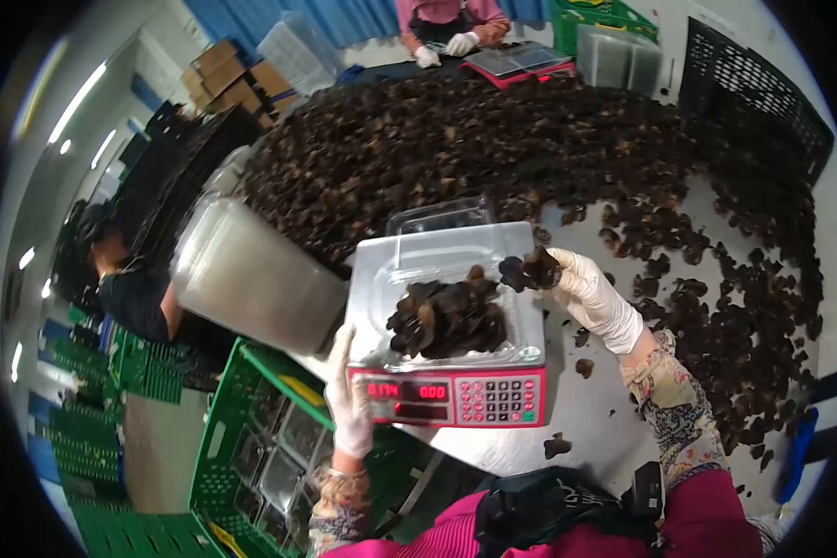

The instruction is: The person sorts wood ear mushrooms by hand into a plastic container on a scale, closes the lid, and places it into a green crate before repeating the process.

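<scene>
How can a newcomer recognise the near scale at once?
On the table, before the large dark pile, stands a red scale with a silver top. Unlike the far scale, it stands between the left hand and right hand, bearing a clear container of dark pieces.

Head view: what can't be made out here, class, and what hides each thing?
All in the head view:
- Tub floor: mostly covered by the dark pieces.
- Small keys' labels on the scale: too small to read.
- Far co-worker's head: cut off by the top edge.
- Table under the big heap: buried.
- Right hand's palm: turned away.
</scene>
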Motion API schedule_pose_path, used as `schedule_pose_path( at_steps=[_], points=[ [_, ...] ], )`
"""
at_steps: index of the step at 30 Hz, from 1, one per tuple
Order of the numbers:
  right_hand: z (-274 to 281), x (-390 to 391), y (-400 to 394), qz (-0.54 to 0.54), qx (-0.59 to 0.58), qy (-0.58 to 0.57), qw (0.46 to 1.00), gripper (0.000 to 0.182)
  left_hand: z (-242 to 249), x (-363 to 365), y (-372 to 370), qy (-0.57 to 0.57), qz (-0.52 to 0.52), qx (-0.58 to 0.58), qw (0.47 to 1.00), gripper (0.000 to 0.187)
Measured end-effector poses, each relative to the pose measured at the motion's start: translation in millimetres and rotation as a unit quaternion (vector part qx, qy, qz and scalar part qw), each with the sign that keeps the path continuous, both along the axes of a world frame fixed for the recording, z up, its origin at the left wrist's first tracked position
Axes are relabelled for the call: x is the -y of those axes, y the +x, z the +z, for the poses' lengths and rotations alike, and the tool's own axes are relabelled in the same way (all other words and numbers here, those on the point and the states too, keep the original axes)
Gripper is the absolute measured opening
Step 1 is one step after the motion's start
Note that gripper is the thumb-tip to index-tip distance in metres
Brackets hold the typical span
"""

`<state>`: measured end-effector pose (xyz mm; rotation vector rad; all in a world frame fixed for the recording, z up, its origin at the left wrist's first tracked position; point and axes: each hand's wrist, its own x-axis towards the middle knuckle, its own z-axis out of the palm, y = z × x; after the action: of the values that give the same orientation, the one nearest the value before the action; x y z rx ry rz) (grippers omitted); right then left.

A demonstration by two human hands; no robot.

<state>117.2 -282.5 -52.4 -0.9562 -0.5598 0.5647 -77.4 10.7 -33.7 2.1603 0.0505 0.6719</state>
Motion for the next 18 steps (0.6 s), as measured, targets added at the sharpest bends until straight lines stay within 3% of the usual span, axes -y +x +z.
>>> schedule_pose_path(
  at_steps=[2, 4, 6, 7, 8, 10, 11, 12, 16, 18],
  points=[
    [29.8, -27.7, -16.4, -0.060, 0.126, -0.143, 0.980, 0.034, 19.0, 23.8, 12.4, 0.000, -0.012, 0.046, 0.999, 0.056],
    [37.2, -55.3, -23.8, -0.250, 0.523, -0.241, 0.779, 0.024, 11.6, 33.8, 30.2, 0.011, -0.043, 0.126, 0.991, 0.063],
    [36.6, -72.6, -29.7, -0.239, 0.655, -0.303, 0.649, 0.021, 28.4, 37.8, 51.3, 0.230, -0.069, 0.157, 0.958, 0.062],
    [11.5, -82.6, -24.2, -0.210, 0.656, -0.315, 0.653, 0.023, 21.2, 41.6, 64.9, 0.297, -0.076, 0.042, 0.951, 0.061],
    [39.6, -85.5, -32.7, -0.064, 0.567, -0.459, 0.681, 0.026, 12.6, 43.5, 74.1, 0.358, -0.085, -0.075, 0.927, 0.060],
    [25.7, -78.0, -31.5, -0.192, 0.594, -0.300, 0.721, 0.029, 16.2, 39.3, 80.7, 0.343, -0.085, -0.064, 0.933, 0.055],
    [33.6, -72.3, -35.0, -0.189, 0.528, -0.302, 0.771, 0.031, 25.7, 32.4, 82.4, 0.328, -0.107, -0.052, 0.937, 0.057],
    [34.2, -64.9, -33.4, -0.200, 0.505, -0.289, 0.788, 0.029, 33.1, 27.1, 81.8, 0.256, -0.131, -0.055, 0.956, 0.056],
    [40.5, -36.2, -40.2, -0.220, 0.347, -0.284, 0.866, 0.023, 44.7, -2.9, 85.6, 0.179, -0.133, -0.009, 0.975, 0.050],
    [43.1, -25.2, -44.7, -0.192, 0.287, -0.329, 0.879, 0.025, 40.8, -18.1, 86.7, -0.005, -0.154, -0.018, 0.988, 0.047]
  ],
)
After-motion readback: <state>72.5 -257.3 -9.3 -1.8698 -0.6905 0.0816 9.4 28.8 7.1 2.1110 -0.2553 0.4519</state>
